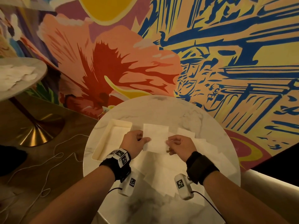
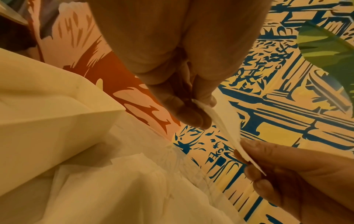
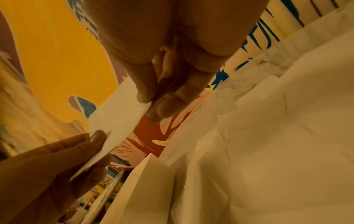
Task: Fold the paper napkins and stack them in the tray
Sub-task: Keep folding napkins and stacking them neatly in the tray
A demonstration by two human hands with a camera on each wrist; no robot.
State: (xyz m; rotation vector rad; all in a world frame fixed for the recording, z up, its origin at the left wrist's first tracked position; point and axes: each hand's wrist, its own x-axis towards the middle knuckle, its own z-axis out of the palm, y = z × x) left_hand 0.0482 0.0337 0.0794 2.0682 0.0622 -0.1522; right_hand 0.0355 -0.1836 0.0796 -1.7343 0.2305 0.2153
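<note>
Dim amber light; wrist views soft, warped

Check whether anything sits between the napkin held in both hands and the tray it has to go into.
Nothing visible does. The napkin is pinched above the table by the left hand and right hand. The tray lies just left of it, and its visible floor looks bare, though the left hand hides part.

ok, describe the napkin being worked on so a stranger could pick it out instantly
Find the round marble table below the mural, with a cream tray on its left side. Just right of the tray, the left hand and right hand pinch opposite edges of one napkin. Unlike the loose napkins lying flat on the table, it is lifted between two hands.
</note>
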